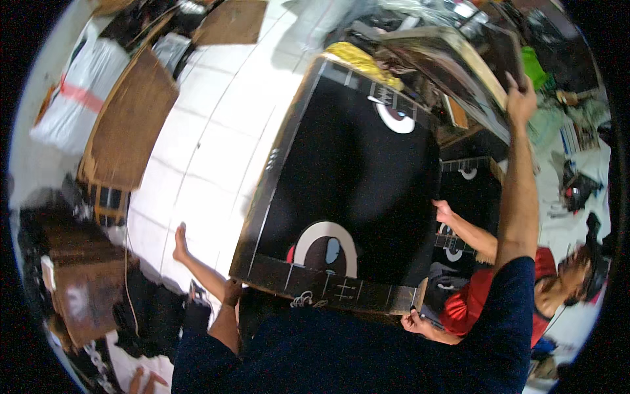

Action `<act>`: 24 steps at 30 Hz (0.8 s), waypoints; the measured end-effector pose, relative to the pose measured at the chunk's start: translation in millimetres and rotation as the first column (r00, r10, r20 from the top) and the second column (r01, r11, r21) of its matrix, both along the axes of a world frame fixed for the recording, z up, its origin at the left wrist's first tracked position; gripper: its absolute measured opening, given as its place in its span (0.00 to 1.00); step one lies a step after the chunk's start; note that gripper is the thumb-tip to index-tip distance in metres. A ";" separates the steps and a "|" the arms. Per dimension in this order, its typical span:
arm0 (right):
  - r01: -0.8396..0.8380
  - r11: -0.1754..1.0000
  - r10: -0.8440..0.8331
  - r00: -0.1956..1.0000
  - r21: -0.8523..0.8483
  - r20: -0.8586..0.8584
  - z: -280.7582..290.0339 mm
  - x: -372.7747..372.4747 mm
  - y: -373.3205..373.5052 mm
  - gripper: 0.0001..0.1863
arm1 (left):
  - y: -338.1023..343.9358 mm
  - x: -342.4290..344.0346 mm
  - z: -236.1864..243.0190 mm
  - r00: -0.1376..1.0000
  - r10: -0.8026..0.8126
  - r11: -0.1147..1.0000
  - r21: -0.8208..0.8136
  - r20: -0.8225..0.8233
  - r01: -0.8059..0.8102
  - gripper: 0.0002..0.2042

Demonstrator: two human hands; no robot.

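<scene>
Black board dominates the view — a large printed panel [348, 184] with white lines and round eye-like marks, tilted up on edge in front of the person. The left hand [231, 292] is seen at the panel's lower left corner, apparently gripping or propping the near edge from below; the fingers are hidden behind the board, so how far they are closed cannot be told. The right hand [520, 98] is raised high on an outstretched arm and is closed on the edge of a dark flat board [505, 52] at the upper right, seemingly held upright so that it does not tip onto the stack beside it. The grip looks like a pinch over the board's lower edge, thumb on one side and fingers on the other.

The big panel appears to be kept steady from both ends: a second person in a red shirt [469, 299] sits low at the right, one hand [415, 322] at the panel's lower right corner and the other hand [443, 211] lifted against its right edge. Behind that edge, more black printed panels [469, 190] are stacked — probably the same kind of piece.

Farther out, white floor tiles [216, 131] are seen at the left, with brown boards [128, 125] lying on them, a white sack [82, 92] beyond, and a bare foot [180, 243] resting on the tiles.
</scene>
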State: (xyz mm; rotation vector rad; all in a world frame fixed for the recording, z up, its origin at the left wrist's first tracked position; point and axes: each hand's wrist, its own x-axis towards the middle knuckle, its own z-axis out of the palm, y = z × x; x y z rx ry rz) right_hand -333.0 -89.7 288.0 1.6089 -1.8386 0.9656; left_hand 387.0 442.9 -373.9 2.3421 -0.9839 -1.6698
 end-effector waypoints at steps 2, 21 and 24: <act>0.127 0.992 -0.127 0.992 0.024 0.024 -2.2 -1.3 -1.9 0.26 | 33.2 -19.5 -19.0 0.989 0.064 0.997 -0.035 -0.134 -0.069 0.28; 0.189 0.981 -0.187 0.980 0.034 -0.073 -13.2 -20.1 -26.3 0.35 | 37.3 -27.6 34.1 0.991 0.133 0.962 -0.243 0.020 -0.124 0.25; 0.207 0.978 -0.205 0.977 0.036 -0.060 -15.4 -16.4 -23.0 0.36 | -27.2 -12.5 104.6 0.953 0.250 0.968 -0.079 0.173 -0.240 0.21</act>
